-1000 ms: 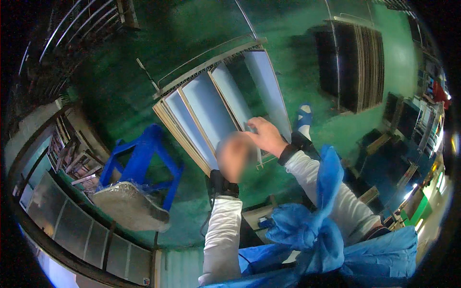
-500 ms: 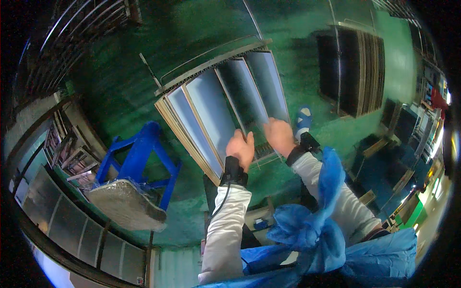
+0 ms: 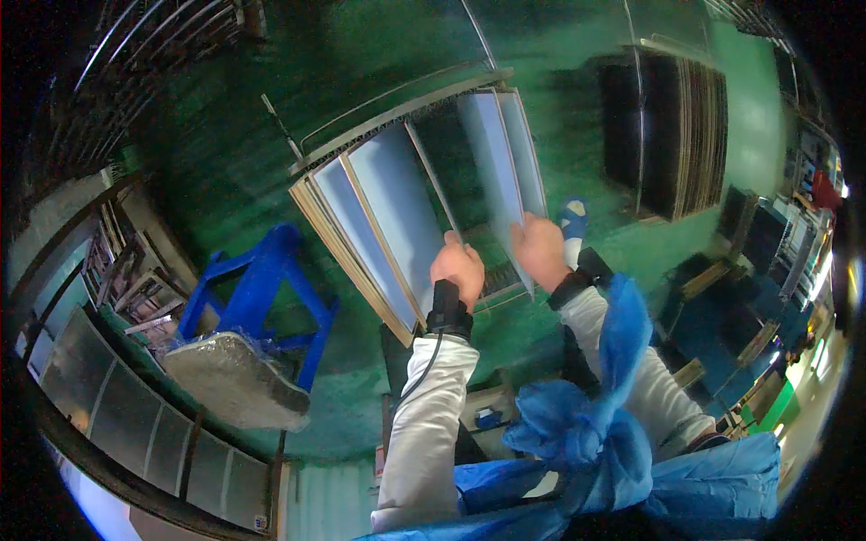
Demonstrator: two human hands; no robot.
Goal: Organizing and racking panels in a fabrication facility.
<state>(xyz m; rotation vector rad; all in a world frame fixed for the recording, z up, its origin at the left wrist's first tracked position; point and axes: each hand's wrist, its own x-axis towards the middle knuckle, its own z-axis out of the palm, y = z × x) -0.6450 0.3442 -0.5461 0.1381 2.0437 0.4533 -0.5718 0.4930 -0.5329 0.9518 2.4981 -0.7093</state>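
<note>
Thin, pale-faced panels with light brown edges stand upright in a slatted rack (image 3: 397, 126) in front of me. My left hand (image 3: 458, 269) is closed on the near end of one thin panel (image 3: 431, 171) in the middle. To its right, my right hand (image 3: 542, 251) grips the near end of another pale panel (image 3: 488, 144), which tilts toward the rack's right end. A dark gap separates these two panels. Several more panels (image 3: 383, 194) lean at the left, packed closer together at the far left side. My fingertips are partly hidden behind the panel edges.
A blue stool (image 3: 253, 288) with a plastic-wrapped pad stands at the left. More upright panels (image 3: 695, 135) fill a second rack at the right. Metal racks (image 3: 153, 63) stand back left. A foot in a blue and white shoe (image 3: 573, 221) is beside the rack.
My right hand has shifted right and brought its panel along, so the gap between the two held panels is wider. The left hand has moved slightly right.
</note>
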